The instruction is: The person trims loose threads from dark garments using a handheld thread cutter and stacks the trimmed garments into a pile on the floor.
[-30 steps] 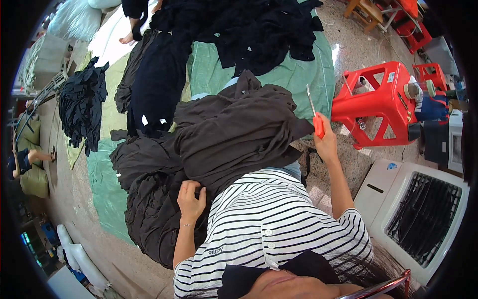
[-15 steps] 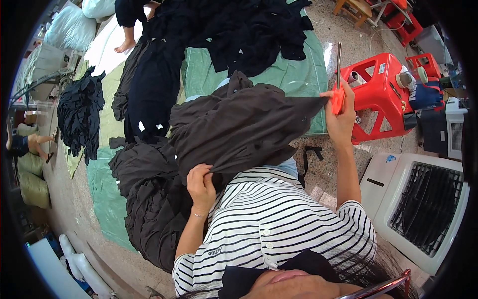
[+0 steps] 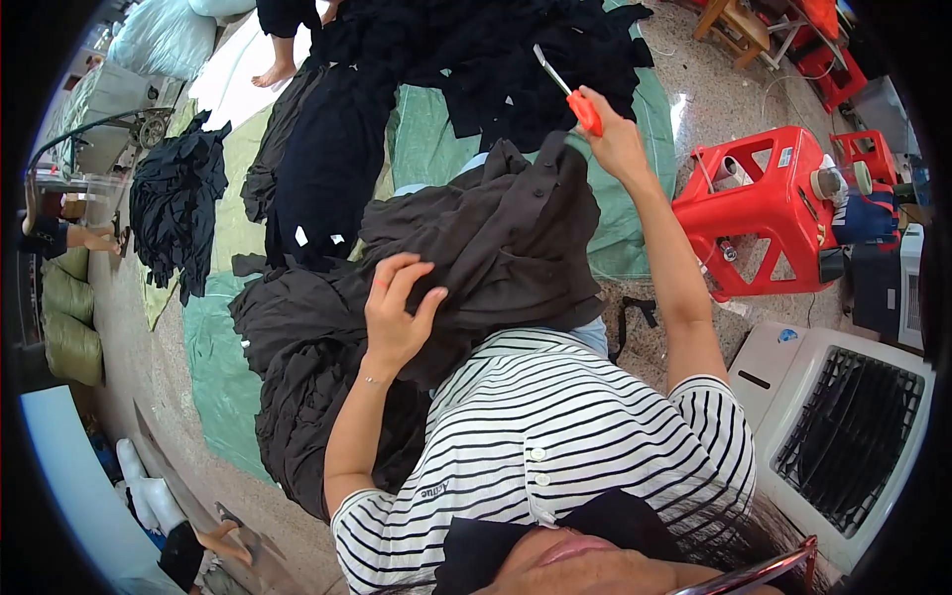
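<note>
A dark brown buttoned garment (image 3: 516, 238) lies in folds across my lap. My left hand (image 3: 399, 307) hovers at its near left side, fingers apart and curved, with nothing in them. A red band shows on one finger. My right hand (image 3: 617, 144), raised past the garment's far right edge, is closed around an orange-handled tool (image 3: 585, 112) with a long, narrow metal blade pointing up and left. A lifted corner of the cloth stands beside my right fingertips; whether they grip it too is hard to tell.
Brown garments (image 3: 317, 397) heap at my left. Dark clothes (image 3: 496, 59) spread over a green sheet (image 3: 426, 139) ahead. At right are a red stool (image 3: 764, 213) with items on it and a white air cooler (image 3: 764, 397). Another person's bare foot (image 3: 275, 74) shows far left.
My left hand has let go of the garment and opened. My right hand has moved left and away with the tool, whose blade now tilts left. The cloth's right corner has swung up.
</note>
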`<act>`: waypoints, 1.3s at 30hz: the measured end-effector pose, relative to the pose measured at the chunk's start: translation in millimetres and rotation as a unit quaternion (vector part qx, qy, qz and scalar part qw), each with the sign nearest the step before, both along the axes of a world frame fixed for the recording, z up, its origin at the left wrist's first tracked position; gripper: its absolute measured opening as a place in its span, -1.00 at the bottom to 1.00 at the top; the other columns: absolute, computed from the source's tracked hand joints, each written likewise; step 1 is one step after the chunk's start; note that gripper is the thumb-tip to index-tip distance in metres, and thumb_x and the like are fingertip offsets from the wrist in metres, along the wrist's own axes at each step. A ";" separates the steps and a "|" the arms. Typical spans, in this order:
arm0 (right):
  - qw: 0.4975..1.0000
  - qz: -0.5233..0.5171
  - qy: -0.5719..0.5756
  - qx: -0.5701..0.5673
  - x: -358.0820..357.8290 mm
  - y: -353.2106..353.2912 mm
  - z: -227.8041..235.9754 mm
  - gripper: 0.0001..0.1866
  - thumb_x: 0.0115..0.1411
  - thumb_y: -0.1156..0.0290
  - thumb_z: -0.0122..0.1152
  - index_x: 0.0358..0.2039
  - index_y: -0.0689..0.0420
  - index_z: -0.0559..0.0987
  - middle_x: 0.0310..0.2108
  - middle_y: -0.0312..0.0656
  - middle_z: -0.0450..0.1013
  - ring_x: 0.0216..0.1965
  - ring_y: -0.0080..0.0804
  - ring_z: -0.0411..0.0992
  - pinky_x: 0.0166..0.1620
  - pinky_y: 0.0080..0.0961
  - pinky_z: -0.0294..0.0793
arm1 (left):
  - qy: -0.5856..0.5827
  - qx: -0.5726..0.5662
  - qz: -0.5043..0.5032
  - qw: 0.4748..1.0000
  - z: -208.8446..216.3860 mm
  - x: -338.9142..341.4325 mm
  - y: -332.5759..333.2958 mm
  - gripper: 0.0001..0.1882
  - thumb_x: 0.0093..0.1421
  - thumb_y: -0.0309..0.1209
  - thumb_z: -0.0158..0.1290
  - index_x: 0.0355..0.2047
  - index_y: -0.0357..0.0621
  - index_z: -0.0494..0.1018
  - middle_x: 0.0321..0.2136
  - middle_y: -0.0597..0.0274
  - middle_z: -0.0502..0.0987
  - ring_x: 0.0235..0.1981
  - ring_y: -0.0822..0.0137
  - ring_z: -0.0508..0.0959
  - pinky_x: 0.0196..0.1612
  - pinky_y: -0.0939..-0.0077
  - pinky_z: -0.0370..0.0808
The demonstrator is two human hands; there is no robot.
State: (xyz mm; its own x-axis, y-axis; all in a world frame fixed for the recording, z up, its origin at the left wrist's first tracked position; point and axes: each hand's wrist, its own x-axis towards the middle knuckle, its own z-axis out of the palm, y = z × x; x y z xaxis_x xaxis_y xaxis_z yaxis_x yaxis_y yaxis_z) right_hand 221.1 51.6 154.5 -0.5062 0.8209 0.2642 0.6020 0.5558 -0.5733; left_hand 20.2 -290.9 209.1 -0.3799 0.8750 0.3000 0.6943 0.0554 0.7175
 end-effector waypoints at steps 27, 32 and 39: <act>0.976 0.035 -0.189 -0.099 72.7 -193.8 80.7 -0.56 0.12 -0.02 0.32 -0.42 0.13 0.48 -0.55 -0.09 0.51 -0.55 -0.06 0.52 -0.50 -0.23 0.45 | -0.100 -0.046 -0.133 0.985 -64.4 4.3 117.2 -0.91 0.02 -0.60 0.14 -0.40 -0.25 0.53 -0.49 0.16 0.54 -0.53 0.30 0.56 -0.43 0.46 0.48; 0.983 -0.041 -0.148 -0.102 73.6 -182.2 88.8 -0.60 0.14 -0.01 0.31 -0.35 0.09 0.51 -0.51 -0.11 0.52 -0.49 0.00 0.52 -0.46 -0.15 0.44 | -0.125 -0.060 -0.139 0.980 -38.9 1.8 143.9 -0.80 0.03 -0.56 0.21 -0.29 -0.18 0.54 -0.45 0.16 0.49 -0.55 0.30 0.53 -0.43 0.51 0.46; 0.985 -0.049 -0.153 -0.067 71.8 -168.3 89.9 -0.63 0.13 -0.01 0.32 -0.37 0.06 0.53 -0.61 -0.06 0.47 -0.52 0.01 0.50 -0.47 -0.16 0.41 | 0.020 -0.105 -0.230 0.967 -58.3 -4.1 187.5 -0.79 0.04 -0.45 0.17 -0.27 -0.19 0.58 -0.50 0.18 0.50 -0.57 0.20 0.51 -0.40 0.37 0.48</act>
State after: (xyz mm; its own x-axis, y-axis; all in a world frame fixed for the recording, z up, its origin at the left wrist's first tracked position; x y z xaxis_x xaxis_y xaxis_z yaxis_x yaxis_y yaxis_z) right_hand 292.9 -116.7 244.4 -0.4627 0.8865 -0.0027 0.8046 0.4186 -0.4211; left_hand 16.1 -103.5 150.8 0.0716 0.9920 0.1037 0.7076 -0.1238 0.6957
